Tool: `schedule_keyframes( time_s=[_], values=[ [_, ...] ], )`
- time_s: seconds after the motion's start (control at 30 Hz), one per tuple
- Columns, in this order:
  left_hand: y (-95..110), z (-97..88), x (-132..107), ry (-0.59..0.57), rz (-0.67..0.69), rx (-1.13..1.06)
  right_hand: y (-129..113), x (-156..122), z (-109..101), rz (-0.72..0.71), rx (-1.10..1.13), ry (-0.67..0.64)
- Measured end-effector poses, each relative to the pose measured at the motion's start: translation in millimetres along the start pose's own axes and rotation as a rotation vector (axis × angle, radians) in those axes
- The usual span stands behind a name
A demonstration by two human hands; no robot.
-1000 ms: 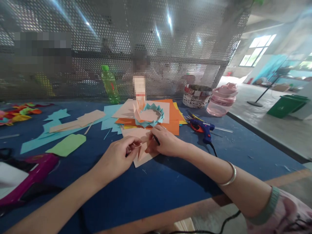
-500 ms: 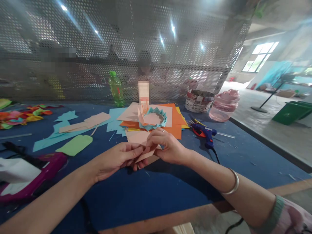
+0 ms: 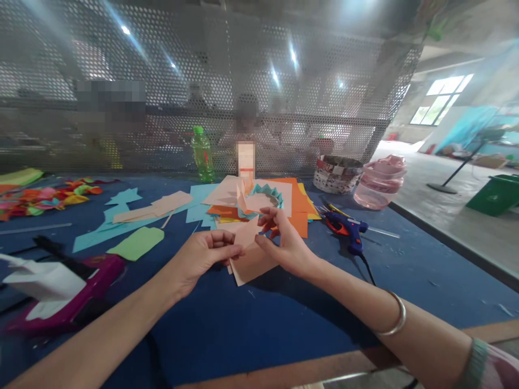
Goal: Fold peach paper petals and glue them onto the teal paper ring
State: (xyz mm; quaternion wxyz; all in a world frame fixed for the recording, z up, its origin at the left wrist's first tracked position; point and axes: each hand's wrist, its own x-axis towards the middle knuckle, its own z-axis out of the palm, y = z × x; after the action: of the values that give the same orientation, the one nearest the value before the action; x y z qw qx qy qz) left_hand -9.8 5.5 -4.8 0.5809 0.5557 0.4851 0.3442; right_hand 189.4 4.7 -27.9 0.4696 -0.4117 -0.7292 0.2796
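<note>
Pinching a small peach paper piece (image 3: 246,233) by its left side, the left hand (image 3: 205,253) has its thumb and fingers closed together on it; the right hand (image 3: 290,248) has its fingers curved around the opposite edge with a narrow gap to the thumb, and I cannot tell whether they grip the paper or only steady it; the piece sits tilted between the two hands, over a larger peach sheet (image 3: 254,265) that lies beneath the fingers.

Just beyond the right fingers, a teal zigzag paper ring (image 3: 274,196) rests on stacked peach and orange sheets (image 3: 299,224); farther past the left fingers stands a green-capped bottle (image 3: 203,159); to the right of the right fingers lies a blue glue gun (image 3: 353,232) on the blue counter (image 3: 227,335), with a woven basket (image 3: 338,182) and a pink jug (image 3: 377,186) side by side behind it.

To the left of the left fingers are a pale green paper tag (image 3: 138,243), light blue paper strips (image 3: 95,236) and, nearer the wearer, a magenta power strip (image 3: 104,275) with a white plug (image 3: 51,281); a silver bangle (image 3: 399,319) circles the right forearm, well behind its fingers.
</note>
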Motion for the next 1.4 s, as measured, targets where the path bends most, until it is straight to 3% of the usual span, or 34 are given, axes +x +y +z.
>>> schedule_keyframes(
  time_s=[0.2,0.5,1.0,1.2,1.3,1.4],
  values=[
    [-1,6.0,-3,-0.002,0.026,-0.017,-4,0,2,0.068,-0.080,-0.105],
    [1,9.4,-6,-0.082,0.038,0.044,-5,0,5,0.103,-0.024,-0.148],
    [0,2.8,-2,-0.057,0.062,0.108,-2,-2,3,0.077,-0.066,-0.196],
    [-3,-1.7,5,0.011,-0.001,-0.080,-1,15,-18,-0.004,-0.166,-0.050],
    [-3,-3.4,7,0.067,-0.006,-0.173,-8,21,-42,0.067,-0.252,0.008],
    [0,-4.8,7,0.072,-0.021,-0.205,-18,7,-76,0.139,-0.509,-0.026]
  ],
)
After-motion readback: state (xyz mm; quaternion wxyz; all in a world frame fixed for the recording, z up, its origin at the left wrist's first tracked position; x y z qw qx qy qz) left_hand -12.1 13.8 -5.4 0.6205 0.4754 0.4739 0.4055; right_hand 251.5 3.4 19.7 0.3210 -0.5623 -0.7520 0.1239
